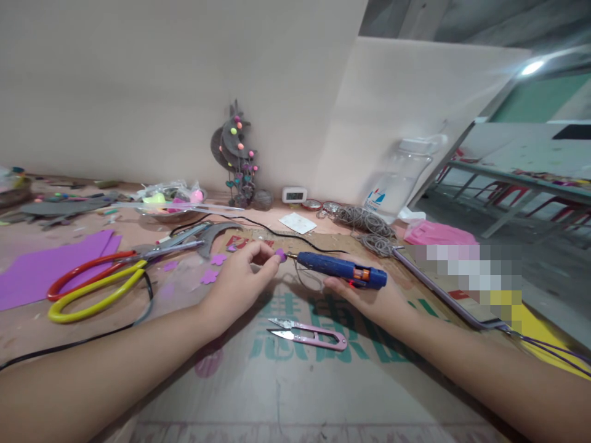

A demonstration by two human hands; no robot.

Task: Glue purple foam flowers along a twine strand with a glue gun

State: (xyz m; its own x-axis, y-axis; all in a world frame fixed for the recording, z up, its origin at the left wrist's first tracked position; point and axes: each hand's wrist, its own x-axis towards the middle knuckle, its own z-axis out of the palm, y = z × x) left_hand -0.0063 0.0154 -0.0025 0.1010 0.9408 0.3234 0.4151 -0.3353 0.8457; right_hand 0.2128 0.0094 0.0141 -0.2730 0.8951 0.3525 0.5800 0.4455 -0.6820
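Between the thumb and fingers of my left hand [247, 274] is a small purple foam piece [280, 254]; its full shape is partly covered. My right hand [369, 296] is wrapped round a blue hot glue gun [339, 269], with a small red light glowing on its underside. The gun's metal nozzle points left and meets or nearly meets the purple piece. Purple foam flowers [213, 269] lie just left of my left hand. Below both hands, pink thread snips [307, 333] rest on the printed cardboard [221, 400].
Scissors with red and yellow handles [96, 289] lie over purple foam sheets [28, 271] on the left. A grey moon decoration [235, 160] leans at the wall. Grey cord [362, 223], a water bottle [397, 178] and a tablet-like device [443, 295] stand or lie right. A black cable [74, 339] crosses left.
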